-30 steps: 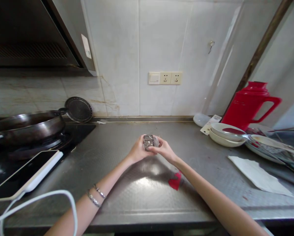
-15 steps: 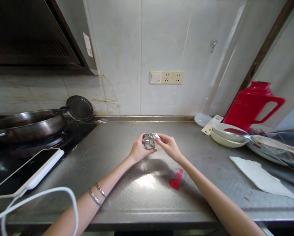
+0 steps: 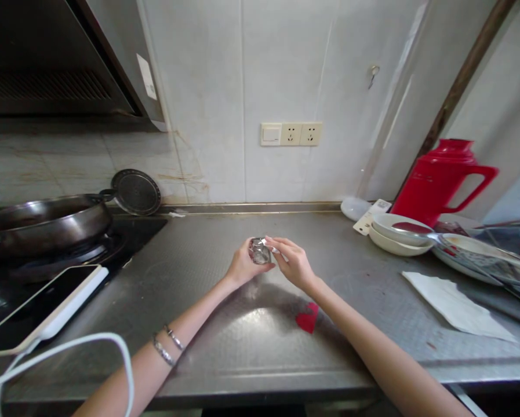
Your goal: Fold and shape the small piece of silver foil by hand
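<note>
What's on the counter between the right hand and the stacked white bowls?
Nothing; the head view shows bare steel counter between the right hand and the stacked white bowls.

Table (image 3: 251, 341): dull embossed steel, glare patch near me. Wrapper (image 3: 260, 251) in my hands: crinkled shiny foil. Jug (image 3: 437, 176): glossy red plastic. Bowls (image 3: 392, 237): glazed white ceramic.

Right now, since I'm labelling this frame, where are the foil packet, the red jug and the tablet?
foil packet (image 3: 260, 251): head view, its shiny crumpled face.
red jug (image 3: 431, 182): head view, middle of its body.
tablet (image 3: 40, 304): head view, its dark screen.
</note>
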{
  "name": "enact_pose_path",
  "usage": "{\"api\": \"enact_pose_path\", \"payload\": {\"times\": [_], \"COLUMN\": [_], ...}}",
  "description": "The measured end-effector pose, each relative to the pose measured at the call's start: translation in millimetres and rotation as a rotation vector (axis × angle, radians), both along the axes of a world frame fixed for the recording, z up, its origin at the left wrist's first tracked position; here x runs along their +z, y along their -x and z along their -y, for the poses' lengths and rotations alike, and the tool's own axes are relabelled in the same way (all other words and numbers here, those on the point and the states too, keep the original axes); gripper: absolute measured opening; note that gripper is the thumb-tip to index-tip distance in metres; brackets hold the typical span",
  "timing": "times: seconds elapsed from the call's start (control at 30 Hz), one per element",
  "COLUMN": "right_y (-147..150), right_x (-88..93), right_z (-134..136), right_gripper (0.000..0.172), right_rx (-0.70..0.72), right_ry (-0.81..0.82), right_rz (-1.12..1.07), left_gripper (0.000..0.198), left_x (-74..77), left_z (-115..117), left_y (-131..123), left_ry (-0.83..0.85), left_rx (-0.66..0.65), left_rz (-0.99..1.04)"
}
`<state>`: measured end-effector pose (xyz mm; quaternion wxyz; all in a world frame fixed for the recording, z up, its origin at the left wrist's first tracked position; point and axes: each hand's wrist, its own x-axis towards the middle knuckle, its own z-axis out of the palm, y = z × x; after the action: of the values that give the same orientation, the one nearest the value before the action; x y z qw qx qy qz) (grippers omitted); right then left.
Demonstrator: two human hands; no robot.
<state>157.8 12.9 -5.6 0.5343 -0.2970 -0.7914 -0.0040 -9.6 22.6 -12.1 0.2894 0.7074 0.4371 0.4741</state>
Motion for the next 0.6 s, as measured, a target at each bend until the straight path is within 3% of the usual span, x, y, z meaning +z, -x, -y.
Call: {"api": "enact_pose_path", "payload": {"times": [0.23,0.4,0.5,0.6], "right_y": [4,6,7,8], "right_x": [-3.7,-8.5,-8.1,-6.5], "right_z": [-4,0,4,7], "right_gripper": [0.023,0.026,0.028,0.028], "right_rx": [-0.044,-0.018,0.006,-0.04], "right_ry": [0.205,0.065,-0.025,0.015], "right_rz": [-0.211,-0.167,-0.148,-0.205], "left_gripper": [0.073,0.073,0.073,0.073], "left_x": [-1.3,-0.5,-1.7,-3.0], "left_z": [3,1,0,3], "left_y": [-1,-1,-2,-5], "left_ry": [-0.035,-0.011,-0.014,-0.045], "left_rx": [-0.084,-0.013,-0.075,-0.14], "left_rz": [0.004,-0.003,0.061,0.087]}}
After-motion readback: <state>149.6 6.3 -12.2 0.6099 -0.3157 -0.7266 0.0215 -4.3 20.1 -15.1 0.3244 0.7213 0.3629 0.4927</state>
